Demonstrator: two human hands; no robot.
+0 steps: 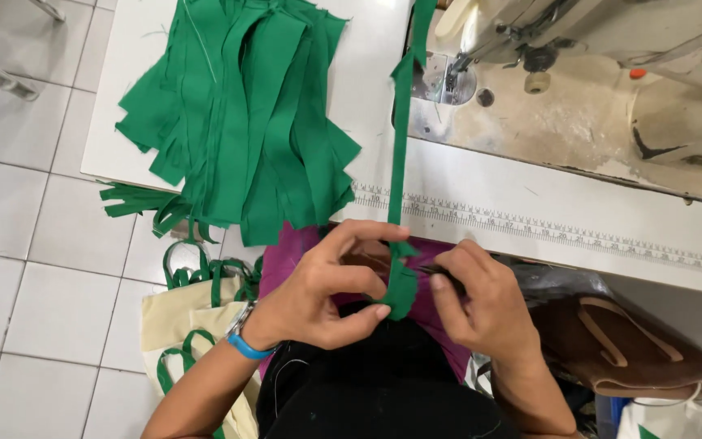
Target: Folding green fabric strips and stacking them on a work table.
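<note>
Pile of green strips [245, 122], sewing machine [611, 73], printed ruler [546, 232], brown bag [619, 345], cream bags [188, 325].

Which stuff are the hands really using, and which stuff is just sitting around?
In use:
- green strip, pinched by the left hand
- small dark tool, in the right hand
- sewing machine, where the strip leads

Just lying about:
- pile of green strips
- cream bags with green handles
- brown bag
</note>
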